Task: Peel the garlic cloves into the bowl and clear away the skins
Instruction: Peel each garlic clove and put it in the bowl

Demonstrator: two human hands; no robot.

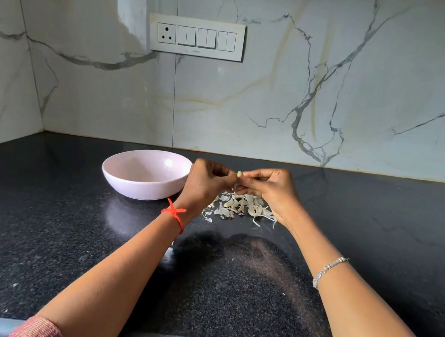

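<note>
A small pale garlic clove (239, 174) is pinched between the fingertips of my left hand (205, 183) and my right hand (269, 190), held above the black counter. Both hands have their fingers curled round it. Under the hands lies a heap of white papery garlic skins (240, 207) mixed with a few cloves. A pale pink bowl (138, 181) stands just to the left of my left hand; I see nothing inside it from this angle.
The black speckled counter (61, 231) runs to a marble-patterned wall at the back and left. A white switch and socket plate (196, 37) is fixed on the wall above the bowl. The counter's front edge is near my elbows.
</note>
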